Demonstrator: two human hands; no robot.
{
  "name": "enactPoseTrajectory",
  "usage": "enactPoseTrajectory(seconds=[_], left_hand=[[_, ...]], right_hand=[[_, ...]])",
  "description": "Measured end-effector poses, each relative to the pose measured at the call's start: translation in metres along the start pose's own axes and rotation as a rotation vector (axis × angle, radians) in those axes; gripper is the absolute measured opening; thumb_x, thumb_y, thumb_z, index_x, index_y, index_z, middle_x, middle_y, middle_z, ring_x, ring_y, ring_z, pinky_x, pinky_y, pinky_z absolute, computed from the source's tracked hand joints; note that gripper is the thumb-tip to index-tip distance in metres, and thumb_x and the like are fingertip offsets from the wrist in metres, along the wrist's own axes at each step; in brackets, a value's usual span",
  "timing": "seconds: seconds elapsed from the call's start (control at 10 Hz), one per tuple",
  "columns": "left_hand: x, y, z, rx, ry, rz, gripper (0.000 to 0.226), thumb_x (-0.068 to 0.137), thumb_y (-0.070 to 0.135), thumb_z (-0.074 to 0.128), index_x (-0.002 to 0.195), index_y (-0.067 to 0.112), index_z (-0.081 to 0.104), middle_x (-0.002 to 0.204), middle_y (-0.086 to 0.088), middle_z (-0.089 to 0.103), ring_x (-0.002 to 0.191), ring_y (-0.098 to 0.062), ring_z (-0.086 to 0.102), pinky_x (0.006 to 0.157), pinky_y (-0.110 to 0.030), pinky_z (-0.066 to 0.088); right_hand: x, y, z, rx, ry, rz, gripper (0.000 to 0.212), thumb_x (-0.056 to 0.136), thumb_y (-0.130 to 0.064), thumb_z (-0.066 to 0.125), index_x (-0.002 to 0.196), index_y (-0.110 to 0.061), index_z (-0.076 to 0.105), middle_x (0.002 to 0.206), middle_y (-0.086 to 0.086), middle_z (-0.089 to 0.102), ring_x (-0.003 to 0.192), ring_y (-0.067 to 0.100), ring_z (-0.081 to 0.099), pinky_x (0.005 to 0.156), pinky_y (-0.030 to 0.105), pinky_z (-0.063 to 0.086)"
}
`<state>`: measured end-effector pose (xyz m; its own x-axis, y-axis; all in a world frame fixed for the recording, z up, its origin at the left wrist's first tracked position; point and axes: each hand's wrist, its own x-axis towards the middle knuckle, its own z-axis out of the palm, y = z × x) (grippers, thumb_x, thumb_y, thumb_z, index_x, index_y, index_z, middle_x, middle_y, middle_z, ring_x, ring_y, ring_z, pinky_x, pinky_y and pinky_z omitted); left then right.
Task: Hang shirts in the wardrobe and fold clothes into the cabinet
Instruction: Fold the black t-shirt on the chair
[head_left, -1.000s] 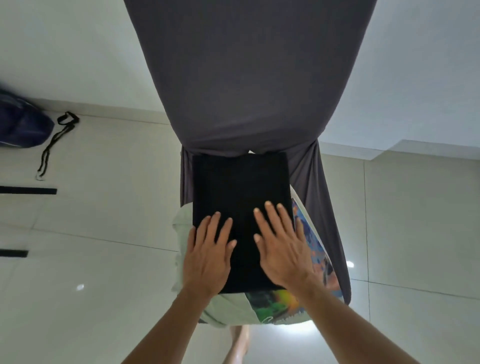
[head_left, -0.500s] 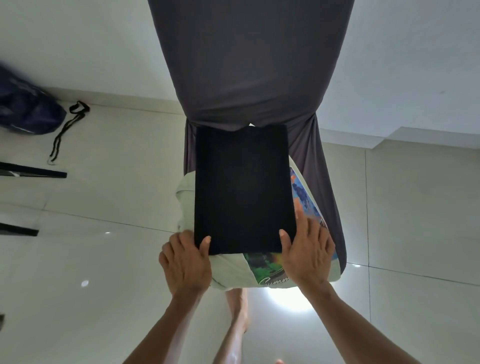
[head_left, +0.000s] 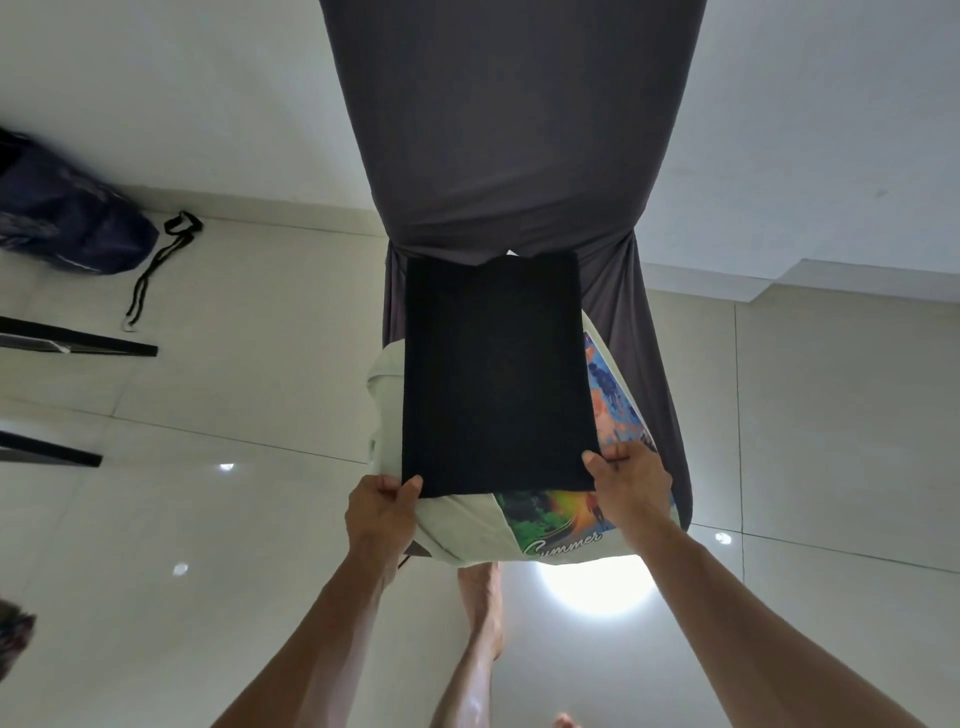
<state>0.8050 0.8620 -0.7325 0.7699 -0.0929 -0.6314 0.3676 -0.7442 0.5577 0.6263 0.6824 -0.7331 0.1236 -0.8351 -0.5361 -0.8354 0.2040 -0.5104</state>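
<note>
The word "Summer" is written in white script on the near edge of a pale green printed shirt (head_left: 467, 525), below a colourful picture in green, yellow, orange and blue. No other writing can be read.

A folded black garment (head_left: 493, 374) lies flat on top of this printed shirt, and both are at the centre of the view, on a surface covered with a grey cloth (head_left: 509, 130) which hangs down on the left and right sides. What is under the cloth, I cannot tell.

The left hand (head_left: 382, 514) holds the near left corner of the black garment: the thumb is on top and the other fingers are curled under the edge, so it is a narrow pinch. The right hand (head_left: 631, 486) holds the near right corner in the same way, with the thumb on the black fabric and the fingers curled below, touching the printed shirt.

On the shiny tiled floor (head_left: 234, 493), at the far left, there is a dark blue bag (head_left: 72, 228) with a black strap (head_left: 161, 265) just beside it. What it contains is not visible. Two dark bars (head_left: 78, 340) come in from the left edge. A bare foot (head_left: 480, 608) stands on the floor, near and below the shirts.
</note>
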Motion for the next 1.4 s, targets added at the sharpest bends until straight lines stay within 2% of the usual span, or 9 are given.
enactPoseTrajectory(seconds=[0.2,0.3,0.5,0.7,0.8,0.9,1.1,1.3,1.4], left_hand=[[-0.029,0.027,0.006,-0.020,0.136,0.058,0.039,0.084,0.025,0.078,0.111,0.014,0.053,0.100,-0.001,0.056,0.088,-0.023,0.057,0.066,-0.035,0.054],[-0.050,0.059,0.019,0.124,0.014,0.353,0.024,0.089,0.035,0.071,0.091,0.013,0.064,0.076,0.002,0.064,0.069,-0.010,0.058,0.075,-0.036,0.054],[-0.054,0.156,0.056,0.343,-0.259,0.333,0.057,0.086,0.070,0.054,0.105,0.018,0.066,0.100,-0.001,0.067,0.096,-0.022,0.062,0.088,-0.037,0.051],[-0.050,0.189,0.060,0.926,-0.066,0.597,0.022,0.100,0.028,0.053,0.115,0.012,0.052,0.117,-0.011,0.062,0.105,-0.033,0.061,0.072,-0.038,0.042],[-0.046,0.194,0.055,0.875,-0.039,0.621,0.022,0.103,0.026,0.046,0.115,0.009,0.053,0.113,-0.015,0.062,0.102,-0.036,0.062,0.072,-0.040,0.042],[-0.037,0.201,0.046,0.695,-0.076,0.581,0.026,0.104,0.031,0.042,0.102,0.008,0.054,0.101,-0.014,0.064,0.086,-0.030,0.061,0.069,-0.040,0.045],[-0.026,0.244,0.014,0.153,-0.267,0.396,0.041,0.101,0.030,0.052,0.085,-0.008,0.054,0.075,-0.010,0.053,0.070,-0.022,0.052,0.063,-0.041,0.048],[-0.029,0.271,-0.014,-0.305,-0.524,0.058,0.030,0.102,0.019,0.055,0.094,-0.008,0.065,0.080,-0.017,0.069,0.071,-0.028,0.068,0.070,-0.039,0.061],[-0.028,0.274,-0.030,-0.366,-0.515,-0.017,0.028,0.102,0.017,0.053,0.086,-0.001,0.065,0.071,-0.015,0.072,0.065,-0.027,0.070,0.063,-0.036,0.060]], right_hand=[[-0.006,-0.010,-0.013,0.416,-0.172,0.245,0.026,0.083,-0.035,0.079,0.088,-0.019,0.059,0.101,0.007,0.062,0.092,0.025,0.067,0.078,0.046,0.062],[-0.024,-0.034,-0.019,0.327,-0.268,0.081,0.008,0.094,-0.030,0.067,0.091,-0.024,0.063,0.095,0.002,0.061,0.093,0.023,0.062,0.087,0.045,0.059],[-0.060,-0.077,-0.003,0.246,-0.375,-0.241,0.013,0.095,-0.017,0.061,0.094,-0.014,0.073,0.078,0.010,0.067,0.065,0.016,0.053,0.061,0.032,0.041],[-0.068,-0.094,-0.001,0.350,-0.524,-0.300,0.033,0.090,-0.003,0.058,0.059,-0.014,0.054,0.051,-0.011,0.037,0.050,0.008,0.031,0.054,0.024,0.028],[-0.058,-0.097,-0.012,0.542,-0.520,-0.109,0.019,0.084,-0.010,0.062,0.083,-0.023,0.076,0.080,0.013,0.068,0.071,0.028,0.062,0.068,0.041,0.055],[-0.029,-0.095,-0.013,0.743,-0.425,0.189,0.021,0.097,-0.019,0.052,0.108,-0.019,0.070,0.110,0.013,0.067,0.095,0.023,0.063,0.076,0.038,0.052],[0.006,-0.113,-0.002,0.665,-0.658,0.448,0.048,0.098,-0.054,0.050,0.108,-0.010,0.067,0.096,0.011,0.071,0.085,0.025,0.069,0.073,0.037,0.057],[0.003,-0.121,0.011,1.052,-1.016,0.565,0.036,0.102,-0.030,0.053,0.116,0.001,0.064,0.107,0.028,0.070,0.086,0.037,0.073,0.067,0.041,0.060],[-0.018,-0.142,-0.016,1.035,-0.941,0.223,0.042,0.091,-0.030,0.072,0.117,0.003,0.068,0.105,0.023,0.073,0.097,0.026,0.073,0.089,0.025,0.050]])
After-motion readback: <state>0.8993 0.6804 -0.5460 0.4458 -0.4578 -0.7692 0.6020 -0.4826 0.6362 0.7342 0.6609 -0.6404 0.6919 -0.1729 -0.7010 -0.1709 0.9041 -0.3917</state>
